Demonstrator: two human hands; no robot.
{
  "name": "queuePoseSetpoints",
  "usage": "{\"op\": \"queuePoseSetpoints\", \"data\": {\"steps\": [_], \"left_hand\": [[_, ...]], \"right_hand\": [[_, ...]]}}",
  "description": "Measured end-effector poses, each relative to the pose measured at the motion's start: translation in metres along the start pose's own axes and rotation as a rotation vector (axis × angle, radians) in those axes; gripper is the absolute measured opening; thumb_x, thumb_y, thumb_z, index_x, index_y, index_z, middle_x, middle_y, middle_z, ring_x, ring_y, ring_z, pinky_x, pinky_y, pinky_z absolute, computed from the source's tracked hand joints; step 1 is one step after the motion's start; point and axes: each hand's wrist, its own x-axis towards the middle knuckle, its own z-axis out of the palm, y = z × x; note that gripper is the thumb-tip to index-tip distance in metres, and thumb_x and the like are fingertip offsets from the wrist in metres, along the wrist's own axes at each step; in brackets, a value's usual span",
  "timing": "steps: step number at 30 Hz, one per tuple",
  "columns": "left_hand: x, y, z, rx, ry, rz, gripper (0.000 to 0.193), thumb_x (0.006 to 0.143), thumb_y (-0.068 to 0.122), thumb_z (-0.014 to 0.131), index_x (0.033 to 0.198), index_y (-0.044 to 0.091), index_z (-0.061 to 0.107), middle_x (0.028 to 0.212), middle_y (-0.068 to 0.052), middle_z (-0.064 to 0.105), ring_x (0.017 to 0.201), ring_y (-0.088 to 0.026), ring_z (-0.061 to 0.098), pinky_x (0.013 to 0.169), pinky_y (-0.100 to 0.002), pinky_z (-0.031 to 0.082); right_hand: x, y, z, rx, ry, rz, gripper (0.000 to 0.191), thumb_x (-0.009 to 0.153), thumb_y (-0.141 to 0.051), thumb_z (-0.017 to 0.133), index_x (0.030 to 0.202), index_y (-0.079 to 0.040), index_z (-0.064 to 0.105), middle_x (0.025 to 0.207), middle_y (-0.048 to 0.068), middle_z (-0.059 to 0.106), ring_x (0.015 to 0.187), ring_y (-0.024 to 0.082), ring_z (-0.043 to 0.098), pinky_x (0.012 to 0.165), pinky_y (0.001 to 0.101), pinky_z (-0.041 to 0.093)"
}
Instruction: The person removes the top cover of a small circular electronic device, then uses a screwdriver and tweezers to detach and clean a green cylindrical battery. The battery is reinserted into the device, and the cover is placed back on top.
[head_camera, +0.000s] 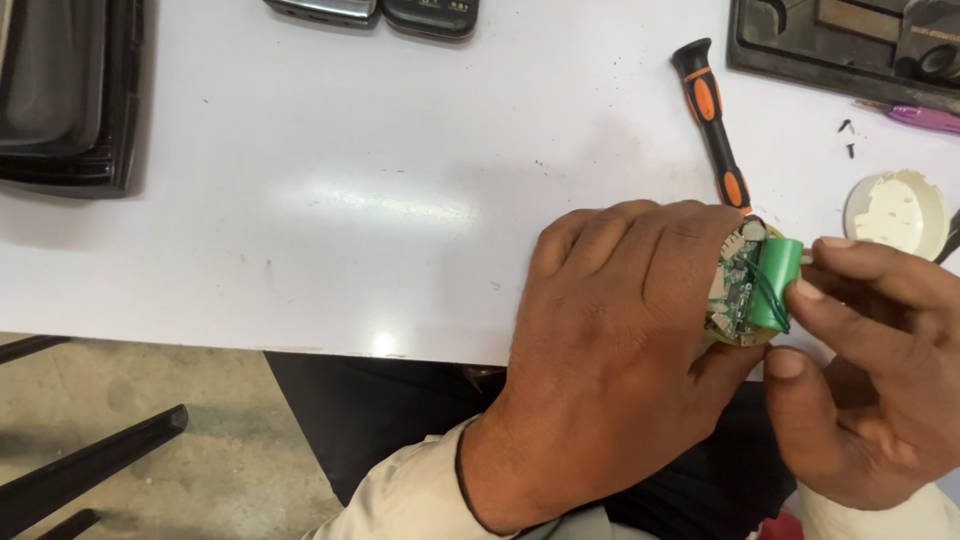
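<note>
Cupping small round device with exposed green circuit board (733, 290), left hand (610, 350) wraps it at white desk (350, 200) front edge. Right hand (860, 360) pinches green cylindrical battery cell (777, 283) between thumb and fingertips. Thin dark wires join cell to board: likely light, fragile, best gripped by cell body, not leads. Orange-black screwdriver (712, 115) just behind; white round cap (896, 213) near right.

Glossy white table (330, 200) under overhead glare; dusty concrete floor (200, 460) below, dark bars crossing it
</note>
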Motion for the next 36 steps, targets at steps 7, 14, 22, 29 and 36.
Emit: {"op": "queuePoseSetpoints", "data": {"steps": [7, 14, 22, 29, 36], "left_hand": [[-0.002, -0.001, 0.001, 0.001, -0.009, -0.009, 0.047, 0.092, 0.022, 0.080, 0.128, 0.005, 0.055, 0.120, -0.007, 0.069, 0.115, -0.023, 0.066, 0.101, -0.037, 0.043], [0.002, 0.001, 0.003, 0.002, -0.005, -0.014, 0.053, 0.087, 0.022, 0.083, 0.128, 0.004, 0.055, 0.120, -0.009, 0.068, 0.115, -0.025, 0.066, 0.103, -0.039, 0.045], [0.003, 0.002, -0.002, 0.036, -0.062, -0.032, 0.062, 0.084, 0.023, 0.088, 0.132, 0.003, 0.054, 0.124, -0.010, 0.068, 0.114, -0.025, 0.068, 0.106, -0.040, 0.045], [0.003, 0.001, -0.002, 0.079, -0.064, -0.020, 0.065, 0.083, 0.025, 0.089, 0.134, 0.004, 0.056, 0.127, -0.011, 0.071, 0.118, -0.025, 0.070, 0.110, -0.039, 0.045], [0.003, 0.003, -0.001, 0.104, -0.067, -0.040, 0.067, 0.083, 0.027, 0.090, 0.136, 0.004, 0.056, 0.124, -0.009, 0.072, 0.116, -0.024, 0.070, 0.110, -0.039, 0.046]], "right_hand": [[0.025, 0.002, -0.006, -0.059, -0.071, -0.171, 0.023, 0.084, 0.005, 0.064, 0.104, 0.014, 0.057, 0.128, 0.038, 0.049, 0.111, 0.040, 0.069, 0.098, 0.0449, 0.062], [0.022, -0.026, 0.001, -0.010, -0.048, 0.022, 0.024, 0.092, 0.005, 0.064, 0.115, 0.008, 0.058, 0.136, 0.030, 0.051, 0.120, 0.032, 0.064, 0.103, 0.0378, 0.058], [0.026, -0.038, 0.004, 0.266, 0.024, 0.271, 0.026, 0.104, -0.005, 0.062, 0.129, 0.000, 0.057, 0.134, 0.014, 0.057, 0.121, 0.018, 0.061, 0.108, 0.0300, 0.055], [0.041, -0.035, 0.002, 0.237, -0.045, 0.338, 0.034, 0.101, -0.012, 0.069, 0.131, -0.001, 0.060, 0.126, 0.010, 0.060, 0.110, 0.016, 0.064, 0.096, 0.0270, 0.055], [0.053, -0.037, -0.001, 0.271, -0.114, 0.379, 0.035, 0.093, -0.013, 0.068, 0.124, 0.000, 0.059, 0.122, 0.010, 0.060, 0.110, 0.017, 0.064, 0.097, 0.0306, 0.056]]}}
